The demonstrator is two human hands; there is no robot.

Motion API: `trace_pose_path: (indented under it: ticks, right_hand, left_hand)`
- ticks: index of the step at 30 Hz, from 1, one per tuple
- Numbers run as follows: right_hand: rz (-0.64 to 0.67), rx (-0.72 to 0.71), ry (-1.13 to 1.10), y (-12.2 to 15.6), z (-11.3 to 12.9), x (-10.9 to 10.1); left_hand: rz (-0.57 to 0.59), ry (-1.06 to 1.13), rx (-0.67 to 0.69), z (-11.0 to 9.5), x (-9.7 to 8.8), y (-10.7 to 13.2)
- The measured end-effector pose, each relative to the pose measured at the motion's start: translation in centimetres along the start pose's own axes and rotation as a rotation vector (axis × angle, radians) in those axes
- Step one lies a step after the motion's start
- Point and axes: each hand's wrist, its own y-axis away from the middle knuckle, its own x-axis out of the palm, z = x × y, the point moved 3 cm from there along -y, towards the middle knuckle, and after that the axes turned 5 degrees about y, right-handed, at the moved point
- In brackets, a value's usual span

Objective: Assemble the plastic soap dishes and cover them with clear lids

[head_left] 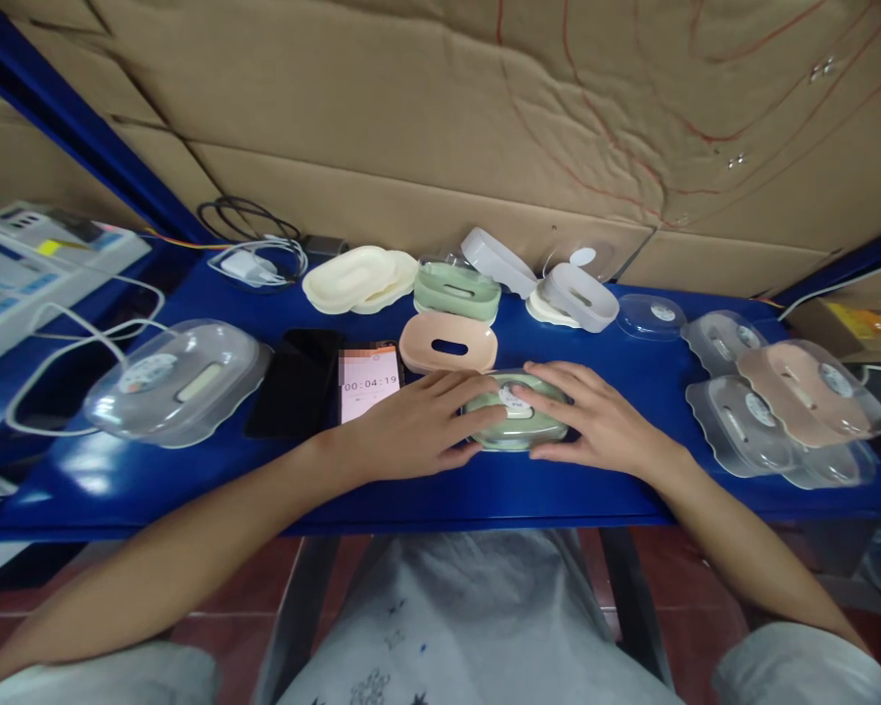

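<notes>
A green soap dish with a clear lid (533,432) sits on the blue table in front of me; a round white label is on its lid. My left hand (427,423) grips its left side, with fingers reaching over the lid. Around its right end the fingers of my right hand (608,419) are curled, some resting on top near the label. Just behind stands an open pink soap dish tray (418,345) with an oval slot. Beyond that lies a green tray (455,292).
Cream oval plates (348,281) and white trays (579,297) lie along the cardboard wall. At right is a pile of lidded dishes (808,392); a clear lid (652,315) lies nearby. Leftward are a phone showing a timer (369,384), a black phone (294,382) and a lidded dish (180,382).
</notes>
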Motion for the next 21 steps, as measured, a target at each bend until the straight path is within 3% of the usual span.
trace_pose_path:
  ticks: [9,14,18,21]
  right_hand:
    - [0.005,-0.028,0.104,-0.3,1.2,2.0]
    - [-0.053,-0.048,-0.088,-0.1,0.1,1.5]
    - [-0.242,0.1,-0.31,-0.3,-1.8,0.2]
    - [-0.23,0.159,-0.235,-1.4,-2.3,0.3]
  left_hand:
    - [0.0,0.033,-0.022,0.5,0.2,0.1]
    - [-0.02,0.103,-0.029,0.2,0.7,0.0]
    - [0.019,0.128,0.016,-1.4,0.5,-0.3]
    - [0.043,0.185,0.04,-2.7,0.5,-0.4]
